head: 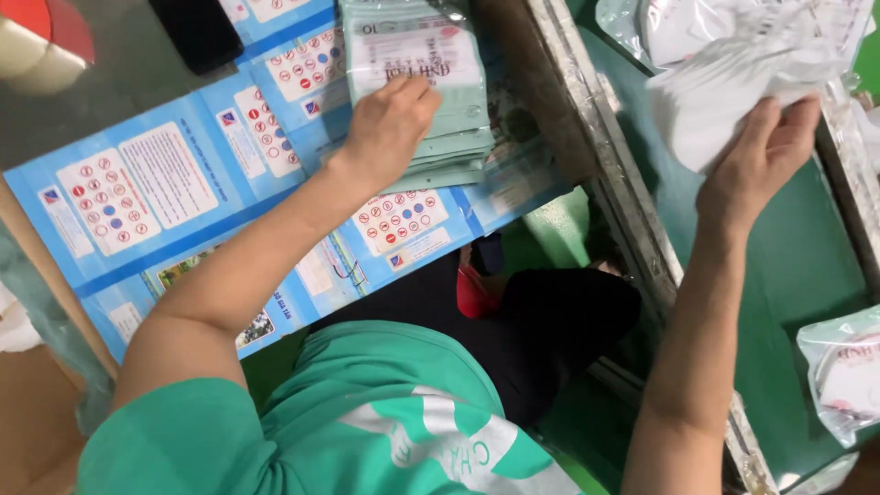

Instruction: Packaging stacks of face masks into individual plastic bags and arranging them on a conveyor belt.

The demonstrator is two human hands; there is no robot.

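My left hand [390, 124] rests palm down on a stack of flat pale green packets [422, 73], fingertips on the top packet's white label. The stack lies on a blue printed sheet [137, 197] that covers the table. My right hand [756, 156] reaches to the right over a green conveyor belt [797, 266] and grips the lower edge of a white item in clear plastic wrap [733, 82], part of a loose pile there.
A metal rail [596, 156] separates the table from the belt. Another bagged item [843, 367] lies on the belt at the lower right. A black object [197, 32] and a red and white object [41, 41] sit at the table's far side.
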